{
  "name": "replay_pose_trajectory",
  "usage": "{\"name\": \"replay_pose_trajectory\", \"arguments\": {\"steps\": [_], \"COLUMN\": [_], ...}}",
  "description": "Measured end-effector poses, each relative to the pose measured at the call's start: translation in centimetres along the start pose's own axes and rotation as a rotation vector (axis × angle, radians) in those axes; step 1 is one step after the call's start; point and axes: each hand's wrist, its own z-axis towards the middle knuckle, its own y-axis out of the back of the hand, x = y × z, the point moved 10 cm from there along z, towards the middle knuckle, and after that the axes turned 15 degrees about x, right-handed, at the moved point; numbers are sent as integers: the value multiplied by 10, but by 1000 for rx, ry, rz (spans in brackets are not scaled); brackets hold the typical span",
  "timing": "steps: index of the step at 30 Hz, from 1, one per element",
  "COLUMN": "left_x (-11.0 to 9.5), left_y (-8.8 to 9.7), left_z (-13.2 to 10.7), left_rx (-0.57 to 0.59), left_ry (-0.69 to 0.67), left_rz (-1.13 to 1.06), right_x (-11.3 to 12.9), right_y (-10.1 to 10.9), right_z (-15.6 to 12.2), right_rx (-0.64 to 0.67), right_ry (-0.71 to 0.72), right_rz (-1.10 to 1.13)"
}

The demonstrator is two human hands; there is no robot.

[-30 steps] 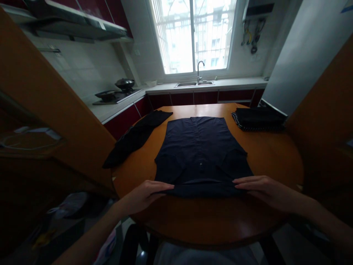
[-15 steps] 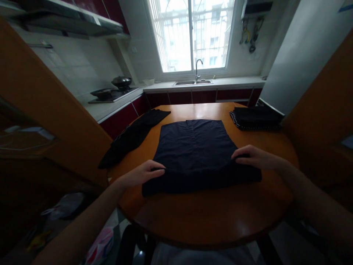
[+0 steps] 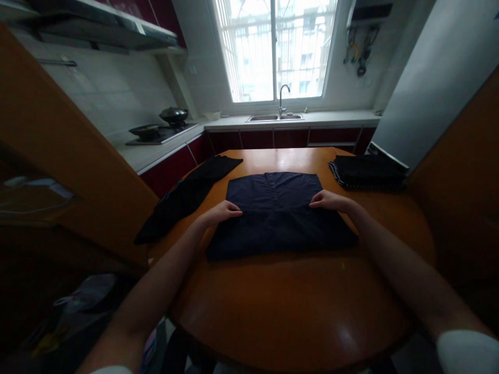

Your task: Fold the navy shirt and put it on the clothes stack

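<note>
Navy garment (image 3: 280,234) on table (image 3: 288,306) | left hand (image 3: 225,211), right hand (image 3: 331,200): each pinching its turned-over edge, toward opposite ends | fold looks partway: near portion doubled over, far strip flat, not yet covered

The left grip (image 3: 223,211) and right grip (image 3: 329,201) have travelled toward 12 o'clock, bringing the navy shirt's (image 3: 280,231) 6 o'clock edge over onto its middle. The flap now hides the button visible a second ago, and more table (image 3: 296,306) shows at 6 o'clock. White sleeves (image 3: 468,350) have appeared at 5 and 7 o'clock.
</note>
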Motion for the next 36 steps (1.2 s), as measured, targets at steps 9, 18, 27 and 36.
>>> {"name": "replay_pose_trajectory", "arguments": {"steps": [9, 18, 27, 36], "left_x": [-4, -1, -94, -91], "left_y": [14, 18, -84, -146], "left_z": [-4, 4, 2, 27], "left_rx": [-214, -342, -238, -156], "left_ry": [-117, -93, -262, -219], "left_rz": [113, 380, 730, 858], "right_x": [10, -3, 70, 71], "right_y": [14, 12, -20, -133], "right_z": [-4, 11, -30, 11], "right_rx": [-138, -190, -512, -215], "right_ry": [141, 51, 7, 60], "right_rz": [-141, -349, -670, -726]}}
